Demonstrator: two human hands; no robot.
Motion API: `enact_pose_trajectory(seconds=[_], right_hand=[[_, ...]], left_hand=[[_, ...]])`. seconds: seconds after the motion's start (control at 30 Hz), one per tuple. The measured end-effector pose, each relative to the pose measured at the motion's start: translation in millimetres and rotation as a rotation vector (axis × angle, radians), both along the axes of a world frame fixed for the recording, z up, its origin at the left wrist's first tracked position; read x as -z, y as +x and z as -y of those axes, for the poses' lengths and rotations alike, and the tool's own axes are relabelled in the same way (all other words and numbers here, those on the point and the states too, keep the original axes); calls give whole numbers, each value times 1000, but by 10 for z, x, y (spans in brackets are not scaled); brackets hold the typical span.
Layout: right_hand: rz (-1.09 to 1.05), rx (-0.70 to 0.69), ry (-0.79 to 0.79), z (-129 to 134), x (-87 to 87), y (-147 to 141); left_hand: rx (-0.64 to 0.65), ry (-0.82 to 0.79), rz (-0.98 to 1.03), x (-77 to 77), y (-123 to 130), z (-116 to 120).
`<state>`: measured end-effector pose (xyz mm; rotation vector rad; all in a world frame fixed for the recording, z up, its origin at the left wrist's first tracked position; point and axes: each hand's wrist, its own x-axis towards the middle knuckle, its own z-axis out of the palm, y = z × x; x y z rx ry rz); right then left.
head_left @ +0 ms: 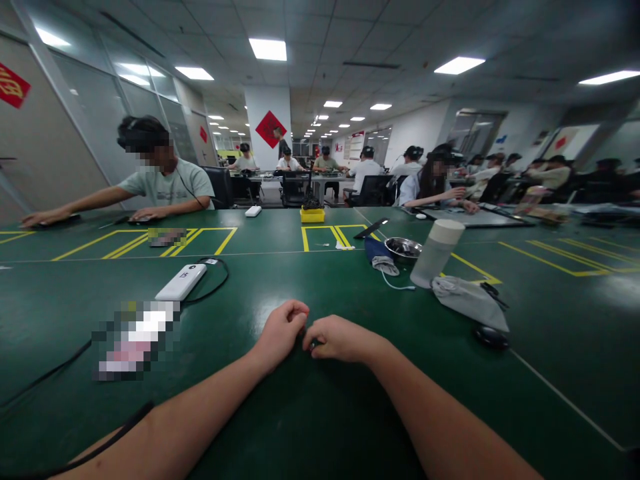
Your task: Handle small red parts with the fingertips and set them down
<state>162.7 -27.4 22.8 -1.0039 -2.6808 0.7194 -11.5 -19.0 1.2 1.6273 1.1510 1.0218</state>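
My left hand (284,330) and my right hand (333,338) are close together above the green table (240,413), near the middle of the view. The fingers of my left hand are curled inward, and what they hold, if anything, is hidden. My right hand has its fingers bent and pressed together, with a small dark thing by the fingertips that is too small to name. To the left lies a white power bank (181,283) with a black cable.
On the right stand a frosted bottle (438,253), a grey pouch (470,301), a black mouse (491,337) and a metal bowl (385,241). A yellow box (313,215) sits at the far edge. Other people work at the far left and right.
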Motion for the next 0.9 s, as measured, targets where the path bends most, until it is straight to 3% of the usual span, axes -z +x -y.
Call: enact_pose_trajectory(seconds=[0.27,0.53,0.7,0.9], right_hand=[[-298,323,205,-19,-10,82],[-628,551,-91,-131,163,9],[-812,535,-339,-116,145,-39],[-917,544,-442,-113,196,-67]], left_hand=[[-3,3,-47,1,-19,-1],[3,36,-69,52,-26,-19],[45,28,-7,36,-16,-12],[31,6,8,55,-27,-32]])
